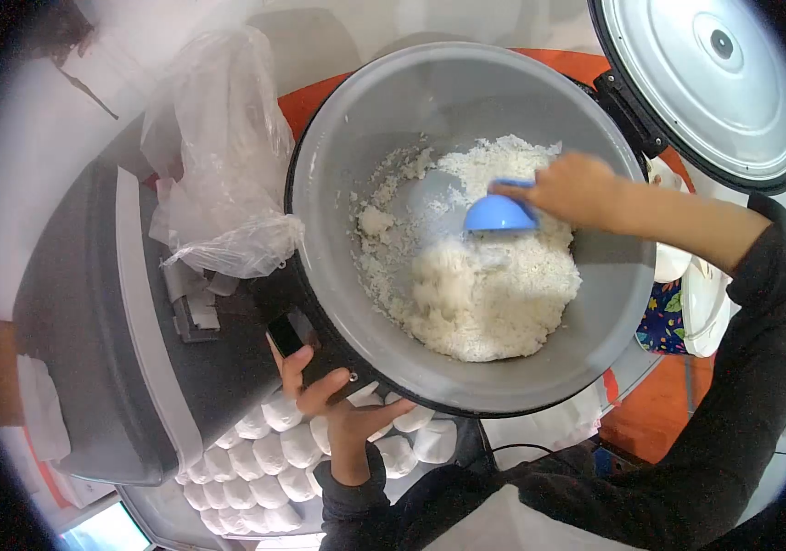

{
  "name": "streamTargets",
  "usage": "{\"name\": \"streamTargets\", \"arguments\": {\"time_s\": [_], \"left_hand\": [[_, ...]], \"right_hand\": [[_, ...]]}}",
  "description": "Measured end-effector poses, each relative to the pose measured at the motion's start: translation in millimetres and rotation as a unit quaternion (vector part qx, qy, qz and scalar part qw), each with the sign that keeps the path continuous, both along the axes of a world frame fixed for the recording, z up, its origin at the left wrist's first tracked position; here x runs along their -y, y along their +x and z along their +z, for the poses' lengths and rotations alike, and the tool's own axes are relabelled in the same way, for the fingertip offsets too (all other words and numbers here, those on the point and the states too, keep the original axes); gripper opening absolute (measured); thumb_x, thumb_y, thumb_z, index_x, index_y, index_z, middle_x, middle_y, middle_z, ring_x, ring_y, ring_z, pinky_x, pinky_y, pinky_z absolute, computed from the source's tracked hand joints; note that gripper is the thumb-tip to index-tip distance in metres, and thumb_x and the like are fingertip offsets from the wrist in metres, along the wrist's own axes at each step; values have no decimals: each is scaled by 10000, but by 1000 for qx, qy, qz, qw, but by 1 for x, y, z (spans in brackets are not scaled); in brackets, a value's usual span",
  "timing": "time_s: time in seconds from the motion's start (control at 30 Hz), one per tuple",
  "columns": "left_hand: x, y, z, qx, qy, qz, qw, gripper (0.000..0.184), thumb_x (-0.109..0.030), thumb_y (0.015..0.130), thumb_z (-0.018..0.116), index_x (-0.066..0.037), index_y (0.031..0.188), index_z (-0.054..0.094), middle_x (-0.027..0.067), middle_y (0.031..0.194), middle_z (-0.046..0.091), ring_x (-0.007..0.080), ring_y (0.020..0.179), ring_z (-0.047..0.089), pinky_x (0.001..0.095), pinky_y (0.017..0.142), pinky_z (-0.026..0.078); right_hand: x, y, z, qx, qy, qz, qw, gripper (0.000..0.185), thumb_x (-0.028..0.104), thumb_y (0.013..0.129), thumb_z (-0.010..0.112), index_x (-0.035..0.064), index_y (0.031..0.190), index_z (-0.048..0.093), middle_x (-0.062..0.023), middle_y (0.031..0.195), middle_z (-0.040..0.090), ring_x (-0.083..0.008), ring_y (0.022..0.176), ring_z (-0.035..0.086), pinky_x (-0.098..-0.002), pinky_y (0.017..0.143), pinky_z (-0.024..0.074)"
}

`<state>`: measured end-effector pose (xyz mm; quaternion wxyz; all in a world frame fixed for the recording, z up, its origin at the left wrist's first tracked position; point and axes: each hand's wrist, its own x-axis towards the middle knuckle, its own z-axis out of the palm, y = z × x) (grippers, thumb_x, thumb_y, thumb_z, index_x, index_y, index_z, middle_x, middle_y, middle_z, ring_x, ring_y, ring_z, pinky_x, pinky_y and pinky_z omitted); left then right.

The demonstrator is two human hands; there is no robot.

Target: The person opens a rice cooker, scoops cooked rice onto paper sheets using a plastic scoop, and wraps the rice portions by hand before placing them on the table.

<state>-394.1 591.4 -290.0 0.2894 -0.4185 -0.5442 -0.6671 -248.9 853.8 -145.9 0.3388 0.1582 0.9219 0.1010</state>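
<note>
A big round rice cooker [618, 303] holds a mound of white cooked rice [503, 312], with loose grains stuck to its grey inner wall. Inside it, my right hand [569, 188] is closed on a rounded blue scoop [500, 214], tilted over the rice. Some rice beside the scoop is blurred by motion. My left hand [333, 399] is at the cooker's outer lower-left side, fingers spread, close to a small dark panel [290, 332]. Whether its fingertips press on the cooker I cannot tell.
The cooker's hinged lid [705, 64] stands open at upper right. A clear plastic bag [223, 156] lies against the left rim. Several white wrapped portions [269, 455] sit in rows below, beside a large dark grey container [90, 340]. A patterned tub [664, 317] is on the right.
</note>
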Motion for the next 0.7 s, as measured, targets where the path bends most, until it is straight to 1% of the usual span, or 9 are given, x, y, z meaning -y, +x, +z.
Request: {"name": "streamTargets", "arguments": {"time_s": [0.07, 0.13, 0.17, 0.2, 0.23, 0.33, 0.37, 0.53, 0.7], "left_hand": [[9, -4, 8, -40, -9, -7, 999, 321, -179, 653, 613, -14, 928, 630, 159, 1048, 595, 288, 967, 554, 425, 845, 446], [31, 4, 25, 7, -308, -81, 948, 818, -451, 434, 866, -185, 1026, 368, 90, 1154, 334, 347, 1181, 333, 624, 1047, 212], [30, 4, 23, -18, -297, -77, 951, 831, -442, 414, 871, -185, 1028, 374, 87, 1132, 334, 313, 1144, 352, 643, 1042, 193], [32, 4, 23, -19, -301, -78, 950, 831, -442, 414, 871, -185, 1028, 374, 87, 1132, 334, 313, 1144, 352, 643, 1042, 193], [35, 5, 23, -6, -299, -82, 951, 837, -436, 411, 874, -187, 1033, 373, 88, 1134, 333, 316, 1146, 351, 637, 1043, 196], [28, 4, 22, 30, -271, -79, 959, 854, -418, 399, 883, -193, 1046, 373, 90, 1137, 332, 324, 1152, 349, 618, 1048, 204], [27, 4, 21, 43, -267, -81, 959, 860, -412, 395, 886, -195, 1050, 373, 91, 1139, 332, 326, 1154, 348, 612, 1050, 207], [32, 2, 13, 30, -269, -74, 960, 838, -426, 400, 890, -216, 1039, 390, 103, 1194, 335, 371, 1204, 323, 580, 1048, 225], [29, 10, -2, 84, -239, -99, 962, 818, -443, 405, 891, -218, 1025, 408, 116, 1217, 350, 410, 1240, 291, 557, 1047, 229]], "right_hand": [[15, 10, -23, -42, -47, -64, 996, 427, 124, 875, 442, 215, 1293, 431, -182, 801, 637, -325, 791, 649, -444, 685, 530], [16, 8, -55, -83, -218, -124, 964, 477, 121, 868, 462, 181, 1333, 374, -229, 852, 623, -352, 832, 628, -452, 744, 500], [18, 12, -81, -93, -315, -154, 932, 540, 143, 877, 466, 199, 1389, 304, -263, 885, 612, -373, 860, 611, -449, 803, 473], [24, 21, -122, -198, -401, -9, 894, 529, 151, 878, 477, 160, 1382, 319, -280, 935, 604, -388, 890, 596, -460, 844, 445], [58, -14, -112, -74, -346, -176, 919, 521, 152, 882, 488, 133, 1377, 325, -280, 927, 602, -395, 896, 590, -450, 844, 441], [65, -21, -82, -103, -367, -144, 913, 535, 150, 878, 503, 139, 1381, 321, -276, 934, 603, -399, 906, 582, -440, 830, 443], [42, -10, -114, -195, -428, -16, 883, 512, 159, 885, 500, 137, 1372, 345, -265, 878, 613, -360, 794, 615, -417, 763, 471], [2, -54, -58, -135, -343, -158, 916, 458, 130, 874, 525, 109, 1322, 432, -206, 726, 609, -260, 556, 597, -392, 621, 493], [38, -51, -111, -213, -275, -77, 934, 603, 38, 832, 464, 80, 1397, 258, -220, 684, 604, -376, 678, 615, -450, 604, 498]]}}
